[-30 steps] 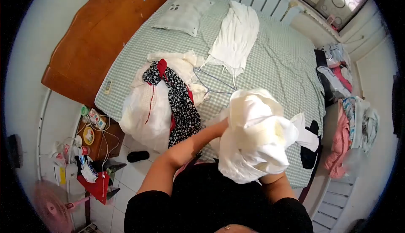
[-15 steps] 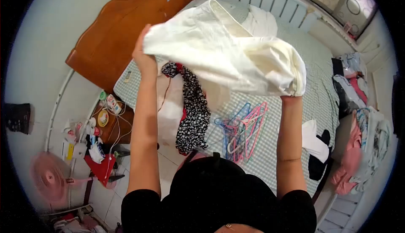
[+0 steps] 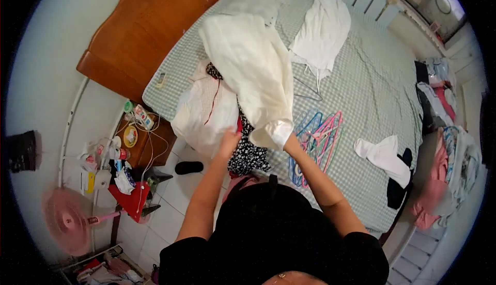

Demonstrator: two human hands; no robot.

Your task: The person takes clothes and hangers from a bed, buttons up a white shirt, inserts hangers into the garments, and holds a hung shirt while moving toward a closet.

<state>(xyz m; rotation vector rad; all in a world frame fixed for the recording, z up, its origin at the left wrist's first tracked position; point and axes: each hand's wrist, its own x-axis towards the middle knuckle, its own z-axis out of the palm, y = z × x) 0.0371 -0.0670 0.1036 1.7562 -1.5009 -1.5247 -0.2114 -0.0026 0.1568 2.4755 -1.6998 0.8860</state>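
A long cream-white garment [image 3: 253,63] lies partly on the bed and reaches down toward me; I cannot tell its exact kind. At its near, bunched end my right hand [image 3: 291,143] is closed on the fabric edge, its fingertips hidden by the cloth. My left hand [image 3: 230,141] is apart from that end, slightly blurred, beside the red trim of a black-and-white patterned garment [image 3: 250,156]; whether its curled fingers hold cloth is unclear. Under and left of the cream garment lies a sheer whitish garment [image 3: 206,114] with a thin red cord.
On the checked bed [image 3: 372,99] lie several blue and pink hangers [image 3: 318,143], a white strappy top [image 3: 323,32], and a white piece [image 3: 385,156] over a black one. Clothes hang at the right [image 3: 431,197]. A cluttered bedside table [image 3: 160,148] and pink fan [image 3: 67,220] stand left.
The cream garment, held raised and spread between both hands, now lies lower over the bed. Both hands have come down and closer together. The left hand has left the garment's far-left end.
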